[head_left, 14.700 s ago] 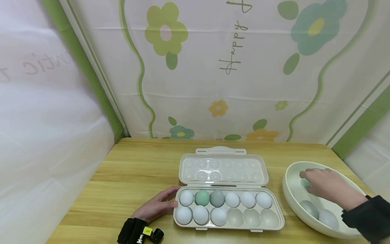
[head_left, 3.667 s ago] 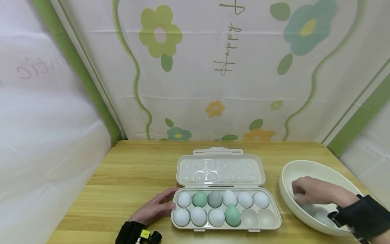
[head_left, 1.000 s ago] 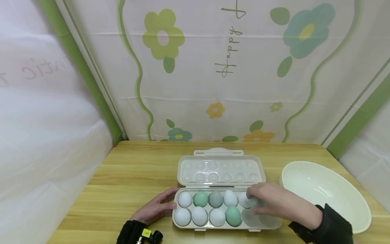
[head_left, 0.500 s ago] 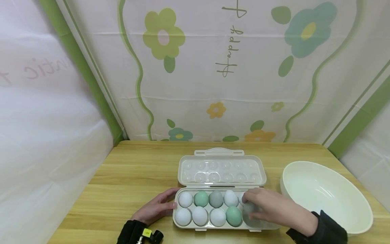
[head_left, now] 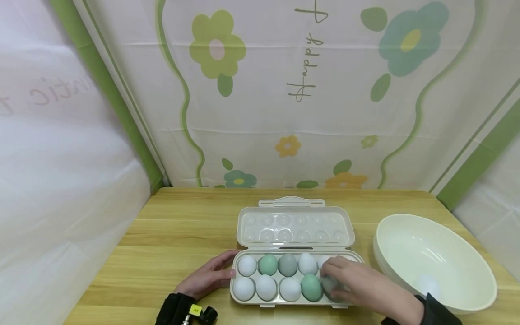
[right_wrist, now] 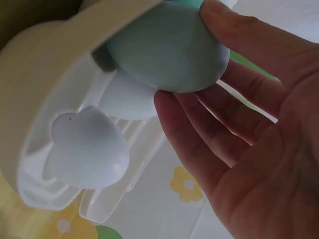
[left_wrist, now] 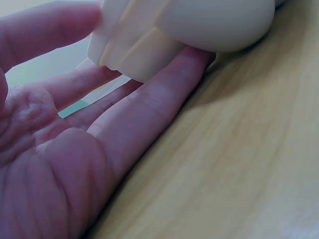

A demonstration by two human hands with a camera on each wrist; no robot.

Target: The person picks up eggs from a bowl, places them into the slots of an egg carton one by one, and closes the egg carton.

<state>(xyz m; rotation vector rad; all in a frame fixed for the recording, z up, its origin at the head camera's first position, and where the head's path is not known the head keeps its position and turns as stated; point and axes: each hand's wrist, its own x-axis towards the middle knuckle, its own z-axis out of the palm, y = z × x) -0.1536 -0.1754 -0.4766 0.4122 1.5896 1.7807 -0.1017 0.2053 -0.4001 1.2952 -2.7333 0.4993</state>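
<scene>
A cream egg box [head_left: 278, 276] lies open on the table, its clear lid [head_left: 295, 225] folded back. My left hand [head_left: 207, 276] holds its left end; in the left wrist view the thumb is on the rim and the fingers reach underneath. My right hand [head_left: 361, 282] pinches a grey-green egg [right_wrist: 167, 50] between thumb and fingertips, at the fifth front cup. Left of it sits a green egg [head_left: 311, 288], then white eggs. The back row has white eggs, another green egg [head_left: 268, 265] and a grey egg [head_left: 288, 265]. My right hand hides the front right corner cup.
To the right stands a large cream bowl [head_left: 455, 257], with one white egg [head_left: 428, 286] visible inside. The wooden table [head_left: 178, 230] ends at a flowered cloth backdrop [head_left: 260, 113]. White cloth also hangs on both sides.
A green egg has filled the fourth front cup since the first frame. My right hand has brought the grey-green egg from the bowl and lowered it to the fifth. My left hand stays.
</scene>
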